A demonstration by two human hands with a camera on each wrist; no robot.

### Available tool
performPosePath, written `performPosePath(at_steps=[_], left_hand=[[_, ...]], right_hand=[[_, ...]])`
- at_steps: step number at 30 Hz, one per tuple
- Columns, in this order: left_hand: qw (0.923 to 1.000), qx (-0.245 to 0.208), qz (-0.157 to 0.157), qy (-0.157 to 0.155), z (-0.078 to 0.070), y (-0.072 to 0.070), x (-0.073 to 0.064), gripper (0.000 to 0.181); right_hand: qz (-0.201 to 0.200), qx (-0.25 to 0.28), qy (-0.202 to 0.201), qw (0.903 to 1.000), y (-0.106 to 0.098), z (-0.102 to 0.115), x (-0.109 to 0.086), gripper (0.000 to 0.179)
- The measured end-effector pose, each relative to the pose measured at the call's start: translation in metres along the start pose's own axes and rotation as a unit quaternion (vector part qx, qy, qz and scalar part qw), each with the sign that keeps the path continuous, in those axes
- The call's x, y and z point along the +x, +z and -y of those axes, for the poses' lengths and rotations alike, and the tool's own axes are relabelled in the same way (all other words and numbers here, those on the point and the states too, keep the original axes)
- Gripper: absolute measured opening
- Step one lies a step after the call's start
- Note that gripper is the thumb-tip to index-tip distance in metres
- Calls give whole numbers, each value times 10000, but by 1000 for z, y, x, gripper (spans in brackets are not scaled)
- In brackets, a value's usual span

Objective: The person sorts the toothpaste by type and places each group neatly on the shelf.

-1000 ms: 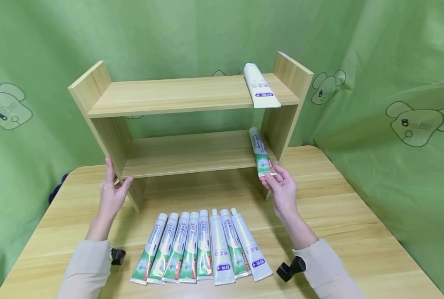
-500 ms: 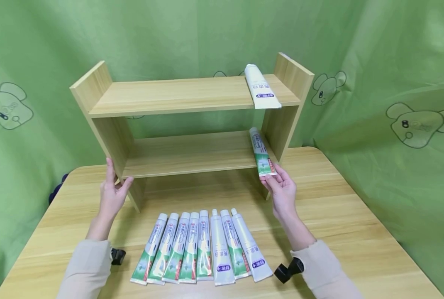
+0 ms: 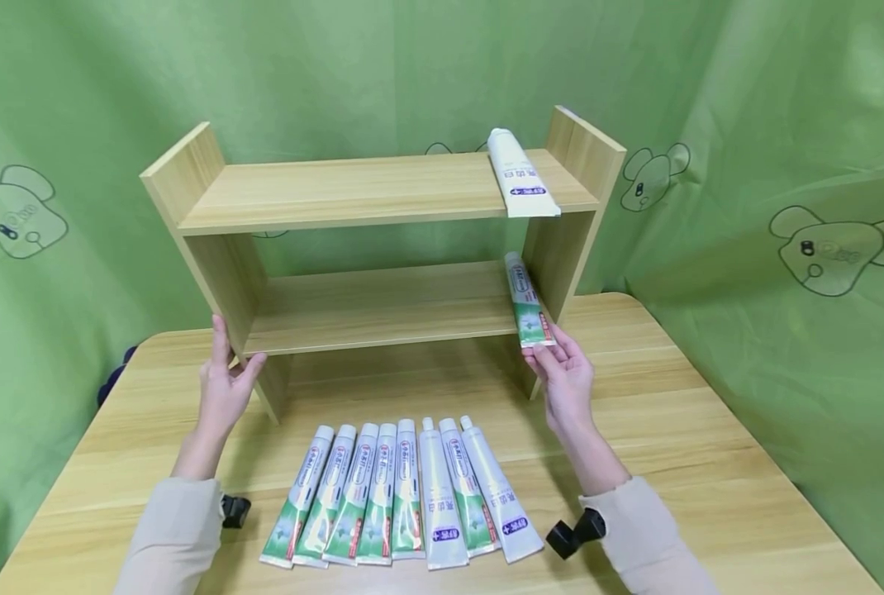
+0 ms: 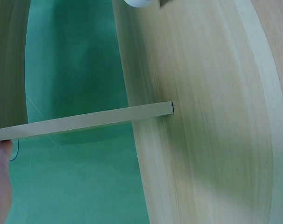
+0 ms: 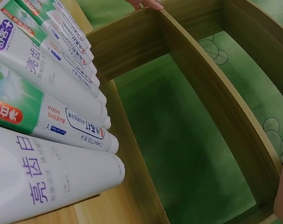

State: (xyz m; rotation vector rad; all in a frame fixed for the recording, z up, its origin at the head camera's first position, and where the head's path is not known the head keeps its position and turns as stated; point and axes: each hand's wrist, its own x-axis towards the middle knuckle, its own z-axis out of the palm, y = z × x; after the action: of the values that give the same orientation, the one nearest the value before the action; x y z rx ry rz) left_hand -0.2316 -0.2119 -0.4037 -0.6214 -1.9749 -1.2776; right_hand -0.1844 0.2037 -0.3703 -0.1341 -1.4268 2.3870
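Green-white toothpaste tube [image 3: 528,302] at lower shelf [image 3: 382,307], right end.
Right hand [image 3: 567,377] pinches its crimped tail with fingertips; long axis runs away, cap toward the back. Left hand [image 3: 224,382] grips the rack's left upright [image 3: 222,281].

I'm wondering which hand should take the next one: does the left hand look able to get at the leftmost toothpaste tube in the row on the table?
Probably yes. The left hand holds the shelf's left leg, and the leftmost tube lies uncovered just below it with nothing between.
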Motion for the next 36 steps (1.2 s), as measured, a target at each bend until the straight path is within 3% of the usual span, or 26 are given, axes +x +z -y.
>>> performPosePath(at_steps=[18,32,36], left_hand=[[9999,86,-68,68,2,0,-2,85],[9999,61,-46,133,2,0,-1,86],[9999,73,-47,125,2,0,0,84]], right_hand=[[435,82,395,9982,-6,10,9,51],[537,245,535,9968,-8,9,9,54],[452,325,524,9971,-9,8,8,47]])
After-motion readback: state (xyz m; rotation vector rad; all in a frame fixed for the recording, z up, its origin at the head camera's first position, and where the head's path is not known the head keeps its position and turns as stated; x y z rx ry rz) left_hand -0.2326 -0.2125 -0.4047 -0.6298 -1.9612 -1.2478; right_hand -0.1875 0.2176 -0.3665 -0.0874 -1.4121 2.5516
